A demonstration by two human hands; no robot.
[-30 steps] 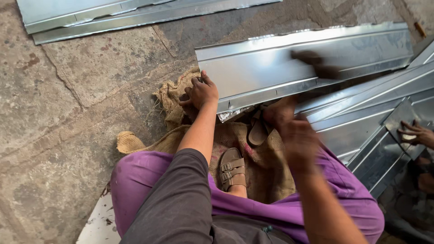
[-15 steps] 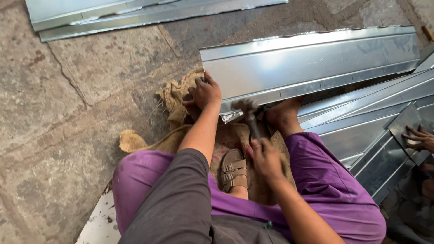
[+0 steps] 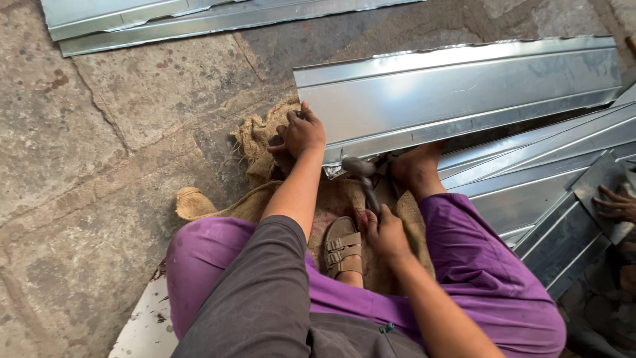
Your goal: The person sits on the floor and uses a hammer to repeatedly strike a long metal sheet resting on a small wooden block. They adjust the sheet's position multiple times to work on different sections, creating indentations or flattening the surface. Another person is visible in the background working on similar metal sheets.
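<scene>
Cracked grey stone-slab floor [image 3: 99,132] in flat daylight, burlap sacking [image 3: 218,205] spread on it

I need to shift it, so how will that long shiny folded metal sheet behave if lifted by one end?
The long shiny folded metal sheet looks thin, so probably light and likely to flex or sag. Its folds may stiffen it somewhat. Edges look sharp and the surface slick.

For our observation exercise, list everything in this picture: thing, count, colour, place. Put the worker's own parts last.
Metal sheets: several, silver, top and right.
Hammer: one, dark, at sheet edge.
Sacking: one, tan, under the sheet's near corner.
Sandal: one, brown, on sacking.
Stone floor: grey, left.
Other person's hand: one, right edge.
Bare foot: one, at sheet edge.
Left hand: on sheet corner.
Right hand: grip on hammer.
</scene>
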